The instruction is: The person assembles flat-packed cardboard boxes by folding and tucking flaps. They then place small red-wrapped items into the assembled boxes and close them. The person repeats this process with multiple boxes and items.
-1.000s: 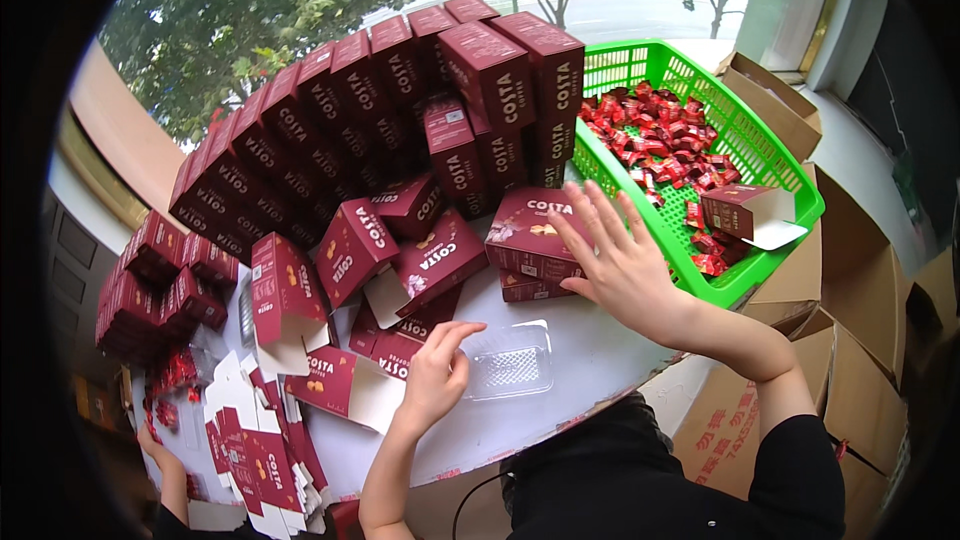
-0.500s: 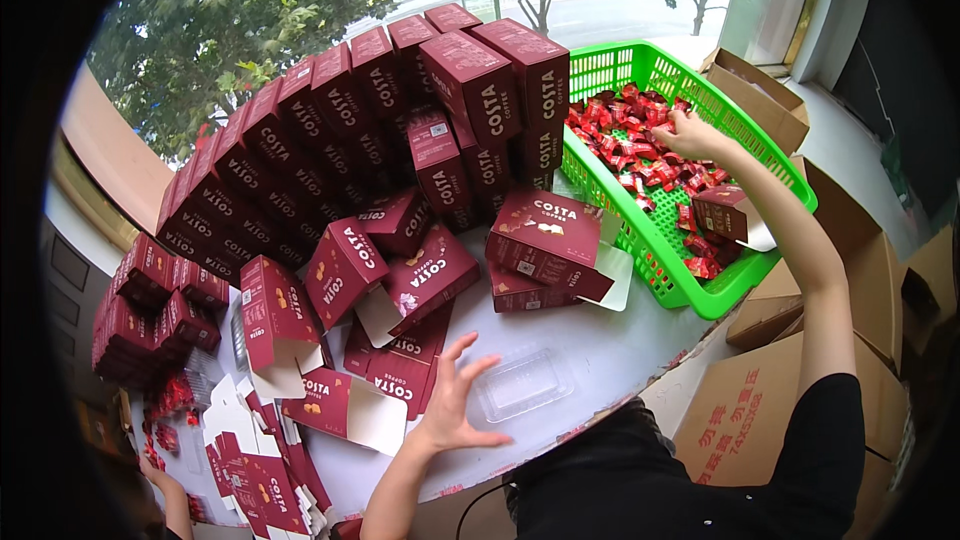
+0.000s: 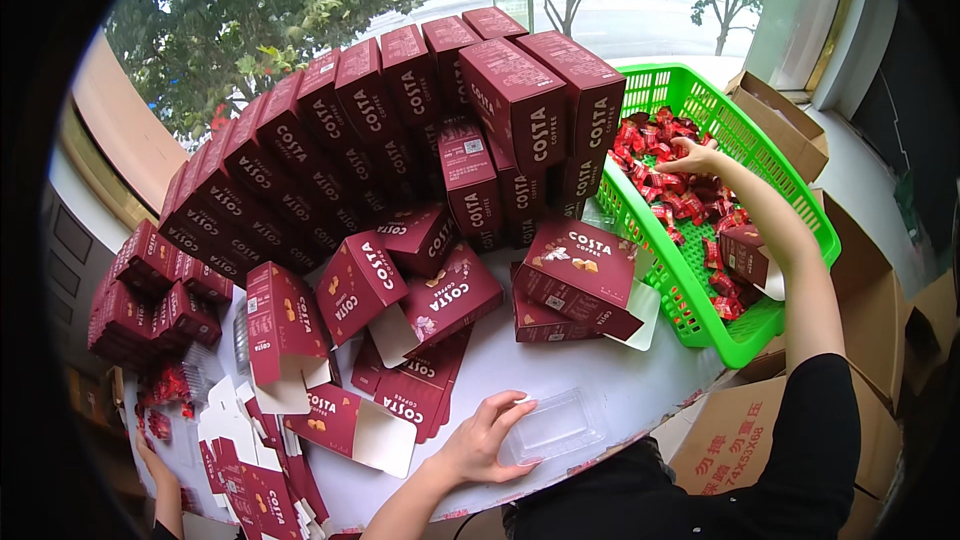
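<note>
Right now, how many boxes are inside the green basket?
1. The box is in the near end of the basket, beside red packets. The right forearm crosses next to it and could hide another.

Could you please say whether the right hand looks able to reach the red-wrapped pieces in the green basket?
Most likely yes: the right hand is inside the open-topped green basket, its fingers at the red-wrapped pieces, with nothing visible blocking them.

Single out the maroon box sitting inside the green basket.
It's the box in the near end of the green basket, beside red-wrapped pieces; every other maroon box in view is outside it.
</note>
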A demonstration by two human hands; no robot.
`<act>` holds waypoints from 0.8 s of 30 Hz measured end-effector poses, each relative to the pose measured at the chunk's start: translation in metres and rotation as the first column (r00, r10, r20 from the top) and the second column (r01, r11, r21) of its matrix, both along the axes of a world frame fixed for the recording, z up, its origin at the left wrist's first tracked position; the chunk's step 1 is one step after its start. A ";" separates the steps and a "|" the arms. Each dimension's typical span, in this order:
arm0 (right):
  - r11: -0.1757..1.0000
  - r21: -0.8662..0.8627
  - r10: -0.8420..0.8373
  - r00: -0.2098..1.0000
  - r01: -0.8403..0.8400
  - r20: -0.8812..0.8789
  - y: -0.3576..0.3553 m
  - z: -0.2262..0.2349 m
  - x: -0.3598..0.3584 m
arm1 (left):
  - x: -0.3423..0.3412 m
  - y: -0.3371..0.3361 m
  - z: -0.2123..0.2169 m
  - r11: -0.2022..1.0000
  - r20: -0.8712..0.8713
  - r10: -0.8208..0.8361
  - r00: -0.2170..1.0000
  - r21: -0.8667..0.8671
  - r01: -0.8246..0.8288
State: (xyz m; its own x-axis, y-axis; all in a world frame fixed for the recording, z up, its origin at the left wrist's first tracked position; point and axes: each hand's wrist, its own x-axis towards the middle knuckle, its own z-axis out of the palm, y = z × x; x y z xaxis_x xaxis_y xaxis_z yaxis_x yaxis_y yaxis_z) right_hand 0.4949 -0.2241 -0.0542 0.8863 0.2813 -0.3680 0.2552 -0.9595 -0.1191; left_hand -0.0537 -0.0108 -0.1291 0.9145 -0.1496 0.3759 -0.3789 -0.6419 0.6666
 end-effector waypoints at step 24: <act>0.966 0.166 0.186 0.979 -0.197 0.077 0.044 -0.040 -0.047 | -0.002 0.001 0.001 0.999 0.034 0.024 0.999 0.036 -0.025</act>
